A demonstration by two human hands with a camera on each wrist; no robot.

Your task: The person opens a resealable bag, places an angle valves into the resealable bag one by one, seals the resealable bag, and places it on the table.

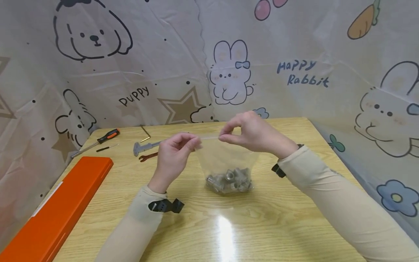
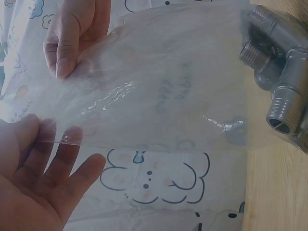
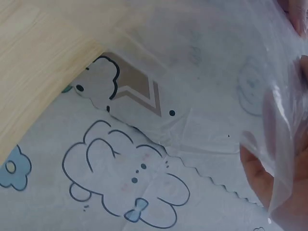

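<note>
A clear plastic bag hangs over the table, its top edge stretched between both hands. Grey threaded metal pipe fittings fill the bottom of it; their threads and open ends show in the left wrist view. My left hand pinches the bag's left top corner between thumb and forefinger, the other fingers spread along the film. Farther right, my right hand pinches the same edge with thumb and fingertips. In the right wrist view, fingers appear beside the film at the right edge.
A long orange case lies along the table's left side. Behind it are a large screwdriver, a small screwdriver and a hex key. A caliper and a red wrench lie behind my left hand. A printed curtain borders the table.
</note>
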